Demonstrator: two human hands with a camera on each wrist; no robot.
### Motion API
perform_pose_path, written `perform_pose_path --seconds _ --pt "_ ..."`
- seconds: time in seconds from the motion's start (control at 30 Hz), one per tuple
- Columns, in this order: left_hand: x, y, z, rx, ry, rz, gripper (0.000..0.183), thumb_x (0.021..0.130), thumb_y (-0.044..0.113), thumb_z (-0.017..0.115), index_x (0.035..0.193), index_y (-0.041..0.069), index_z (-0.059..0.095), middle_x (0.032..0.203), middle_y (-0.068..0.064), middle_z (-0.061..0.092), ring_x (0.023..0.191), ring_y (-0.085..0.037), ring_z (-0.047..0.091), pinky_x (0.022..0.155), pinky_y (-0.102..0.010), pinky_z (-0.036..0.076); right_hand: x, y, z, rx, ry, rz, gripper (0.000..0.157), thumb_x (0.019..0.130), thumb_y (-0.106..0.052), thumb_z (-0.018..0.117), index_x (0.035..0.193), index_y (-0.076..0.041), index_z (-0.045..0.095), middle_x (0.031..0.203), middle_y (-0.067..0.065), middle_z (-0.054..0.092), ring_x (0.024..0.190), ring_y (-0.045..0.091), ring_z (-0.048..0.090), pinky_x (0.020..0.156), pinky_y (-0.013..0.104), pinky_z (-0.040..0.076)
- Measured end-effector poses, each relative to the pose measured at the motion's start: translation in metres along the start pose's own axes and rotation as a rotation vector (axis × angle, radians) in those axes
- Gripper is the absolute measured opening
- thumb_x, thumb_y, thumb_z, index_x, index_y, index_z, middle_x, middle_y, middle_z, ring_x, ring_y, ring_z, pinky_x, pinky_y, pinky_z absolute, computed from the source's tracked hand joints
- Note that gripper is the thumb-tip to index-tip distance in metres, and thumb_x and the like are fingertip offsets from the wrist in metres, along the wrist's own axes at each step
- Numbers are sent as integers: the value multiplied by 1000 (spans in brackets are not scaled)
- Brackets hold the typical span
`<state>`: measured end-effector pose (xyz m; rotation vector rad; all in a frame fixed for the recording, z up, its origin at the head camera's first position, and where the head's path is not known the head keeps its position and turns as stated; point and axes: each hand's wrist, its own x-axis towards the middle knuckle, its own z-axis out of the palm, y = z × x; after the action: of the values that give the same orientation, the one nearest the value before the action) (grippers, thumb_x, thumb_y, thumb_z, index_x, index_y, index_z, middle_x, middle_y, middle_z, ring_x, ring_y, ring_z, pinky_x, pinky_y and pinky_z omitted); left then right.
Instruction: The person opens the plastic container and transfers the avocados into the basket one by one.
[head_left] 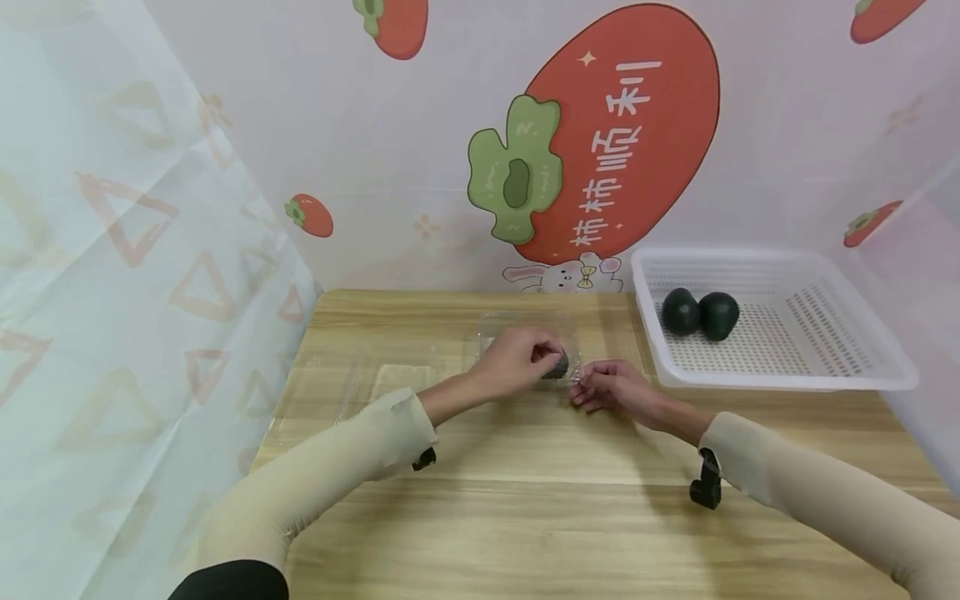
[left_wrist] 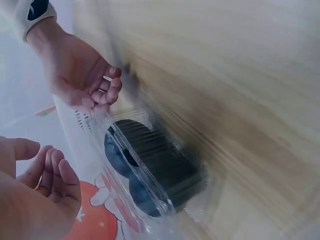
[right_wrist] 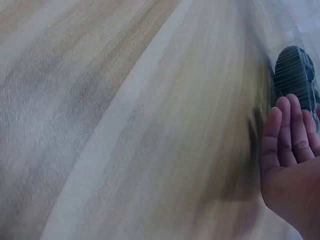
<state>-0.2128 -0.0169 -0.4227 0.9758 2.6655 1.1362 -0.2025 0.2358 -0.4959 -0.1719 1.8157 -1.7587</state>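
Wooden table [head_left: 525, 517]: one, pale striped grain, showing on every side of the clear box [head_left: 517, 318].
White basket [head_left: 772, 381]: one, perforated, near the clear box on the person's right, not touching it.
Second clear container [head_left: 393, 371]: one, thin plastic, near the clear box on the person's left.
Clear box: one, on the table ahead of the person. Its near right corner lies at the fingertips of the right hand [head_left: 615, 390], which makes that the nearer hand; the left hand [head_left: 513, 362] is over it with a gap between. Long axis runs left to right before the person, one end toward the basket, the other toward the second container.
Left hand: above the clear box, reaching in from its left; fingers loosely bent, thumb away from them, nothing held.
Right hand: at the clear box's near right corner, thumb and forefinger close together. From where I stand I cannot tell whether they pinch the plastic or only touch it.
Basket avocados [head_left: 693, 315]: two, dark green, to the right of the clear box, touching each other in the basket's left part.
Boxed avocados [left_wrist: 150, 162]: two, dark green, inside the clear box, side by side along its long axis, seen through ribbed plastic.
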Motion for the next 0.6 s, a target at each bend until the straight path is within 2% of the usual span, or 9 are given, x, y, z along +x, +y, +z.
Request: perform_pose_path --seconds 0.1,0.2,0.33,0.43,0.6 --pt "-8 -5 -6 -46 30 -48 16 104 13 68 107 4 80 97 -2 75 83 -10 63 75 -21 51 -1 -5 0 -123 9 5 24 108 -7 53 119 13 61 112 23 76 98 24 75 87 39 63" --pt "-17 -10 -11 -75 55 -66 17 104 13 67 109 2 79 100 -6 76 84 -12 65 76 -23 53 -1 -10 0 -279 41 -4 29 105 -7 58 123 16 60 111 25 76 97 25 75 82 39 64" --pt "-31 -15 -15 -99 60 -74 17 105 11 65 110 0 77 102 -9 76 86 -14 68 78 -24 55 -1 -17 4 -590 98 -102 36 100 -6 64 127 17 60 106 22 77 93 27 75 77 37 63" --pt "-42 -17 -16 -117 51 -90 18 106 10 63 111 -1 76 102 -11 77 85 -14 69 76 -26 55 -5 -23 8 -842 170 -202 45 97 -8 67 133 18 58 108 20 77 98 32 75 82 43 62" --pt "-61 -15 -17 -146 31 -142 17 107 10 61 113 0 75 103 -10 76 88 -15 70 77 -26 57 -12 -30 16 -1071 267 -270 63 95 -12 69 145 19 47 132 34 66 120 49 65 100 60 54"
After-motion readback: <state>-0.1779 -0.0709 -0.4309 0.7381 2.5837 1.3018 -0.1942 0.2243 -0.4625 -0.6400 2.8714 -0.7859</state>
